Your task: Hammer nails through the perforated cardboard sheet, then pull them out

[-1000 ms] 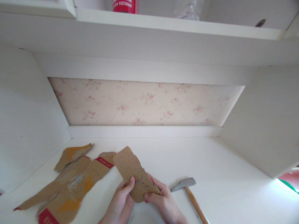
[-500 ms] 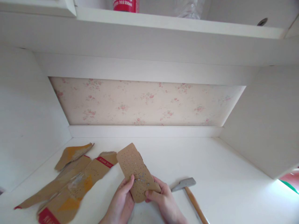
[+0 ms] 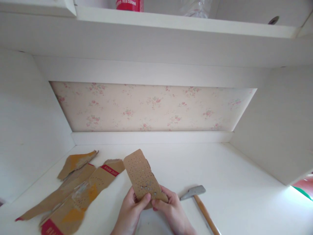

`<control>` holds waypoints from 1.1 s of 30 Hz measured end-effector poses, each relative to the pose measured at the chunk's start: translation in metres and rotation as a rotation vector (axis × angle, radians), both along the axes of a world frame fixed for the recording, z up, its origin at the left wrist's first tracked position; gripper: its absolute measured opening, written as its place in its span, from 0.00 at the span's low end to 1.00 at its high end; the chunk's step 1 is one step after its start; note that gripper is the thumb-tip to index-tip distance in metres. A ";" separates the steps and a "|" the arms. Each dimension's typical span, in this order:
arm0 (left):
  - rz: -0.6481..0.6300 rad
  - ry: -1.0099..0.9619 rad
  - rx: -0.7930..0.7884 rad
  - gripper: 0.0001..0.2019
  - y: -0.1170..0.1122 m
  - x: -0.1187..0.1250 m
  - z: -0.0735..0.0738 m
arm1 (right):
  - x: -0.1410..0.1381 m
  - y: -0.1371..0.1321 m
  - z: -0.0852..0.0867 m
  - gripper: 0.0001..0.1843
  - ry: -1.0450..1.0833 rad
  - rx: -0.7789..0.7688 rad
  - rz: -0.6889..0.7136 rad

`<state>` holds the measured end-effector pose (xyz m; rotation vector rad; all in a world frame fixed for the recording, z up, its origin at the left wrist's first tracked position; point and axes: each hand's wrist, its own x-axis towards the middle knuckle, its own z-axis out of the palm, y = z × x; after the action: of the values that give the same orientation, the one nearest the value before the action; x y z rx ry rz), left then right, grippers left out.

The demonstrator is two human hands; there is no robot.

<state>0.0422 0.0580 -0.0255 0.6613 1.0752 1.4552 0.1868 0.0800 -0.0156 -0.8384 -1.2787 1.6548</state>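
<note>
Between both hands is a tan piece of cardboard (image 3: 139, 169), tilted, dotted with many small holes and with several grey specks near its lower part. My left hand (image 3: 130, 209) grips its lower left edge, thumb pressed on the front face. My right hand (image 3: 171, 209) pinches the lower right corner, thumb on top and fingers behind. Just right of that hand, a hammer (image 3: 204, 210) with a grey metal head and wooden handle lies on the white surface. What is behind the cardboard is hidden.
Torn cardboard scraps (image 3: 80, 195) with red bands and orange patches lie on the white surface (image 3: 239, 202) at left. A white shelf (image 3: 171, 24) overhangs, holding a red container (image 3: 129, 5) and clear plastic (image 3: 197, 8). White side panels (image 3: 278, 124) flank the space.
My left hand has shifted slightly right and down, its thumb moving lower across the cardboard toward the right thumb. The cardboard tilts slightly differently. The hammer and scraps stay put.
</note>
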 end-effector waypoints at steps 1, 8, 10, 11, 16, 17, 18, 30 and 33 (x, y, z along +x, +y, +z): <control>0.009 0.013 -0.002 0.25 0.000 0.000 0.001 | 0.000 0.000 0.001 0.13 -0.012 0.007 0.001; -0.013 0.091 -0.007 0.21 -0.001 -0.002 0.001 | 0.003 0.000 0.003 0.08 -0.022 0.040 0.025; -0.039 0.104 -0.007 0.21 -0.001 -0.005 -0.002 | 0.003 -0.001 0.002 0.06 -0.015 0.032 0.029; -0.047 0.111 -0.006 0.21 0.000 -0.006 -0.003 | 0.003 -0.001 0.001 0.05 -0.005 0.026 0.034; -0.071 0.046 0.005 0.19 0.000 -0.007 -0.007 | 0.001 0.000 0.000 0.09 0.040 -0.014 0.017; -0.078 0.008 0.005 0.19 0.000 -0.007 -0.007 | 0.001 0.000 0.000 0.13 0.043 -0.012 0.013; -0.087 -0.030 0.001 0.19 0.000 -0.007 -0.006 | 0.001 0.000 0.000 0.18 0.054 -0.009 0.014; -0.033 -0.007 -0.017 0.19 -0.001 -0.006 -0.007 | 0.003 0.000 -0.004 0.09 -0.005 0.000 0.014; -0.025 0.016 -0.010 0.19 -0.001 -0.006 -0.008 | 0.004 0.000 -0.002 0.05 -0.007 0.008 0.044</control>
<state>0.0362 0.0568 -0.0332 0.6784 1.0819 1.4243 0.1905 0.0795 -0.0179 -0.8174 -1.3164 1.6813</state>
